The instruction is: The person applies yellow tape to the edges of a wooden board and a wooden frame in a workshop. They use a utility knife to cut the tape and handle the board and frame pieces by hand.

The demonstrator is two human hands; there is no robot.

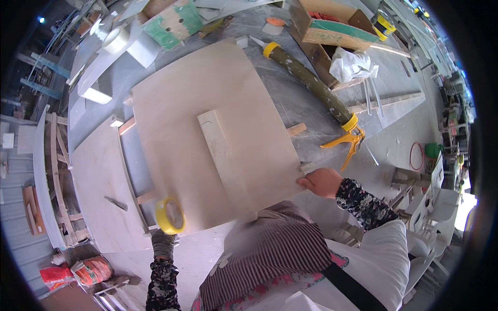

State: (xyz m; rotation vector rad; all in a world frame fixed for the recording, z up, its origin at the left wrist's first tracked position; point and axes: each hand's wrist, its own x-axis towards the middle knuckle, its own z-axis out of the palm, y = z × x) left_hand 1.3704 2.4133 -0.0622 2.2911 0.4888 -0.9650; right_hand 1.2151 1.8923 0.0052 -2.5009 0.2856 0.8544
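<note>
A large beige board (181, 155) lies before me, and a narrow pale strip (213, 137) rests along its middle. My right hand (322, 182), bare, is closed on the board's near right corner, with the thumb on top. At the near left corner is my left hand (164, 244) in a grey glove. Right above it, a roll of yellow tape (170, 215) overlaps the board's edge and seems to touch the glove. The left fingers are hidden, so whether they grip the roll or the board cannot be made out.
A yellow-handled caulking gun (316, 90) lies right of the board. Wooden boxes (332, 36) with white crumpled cloth (350, 65) stand behind it. Another pale panel (106, 192) lies to the left, bearing a dark blade-like tool (116, 203). A white tape roll (115, 40) sits far left.
</note>
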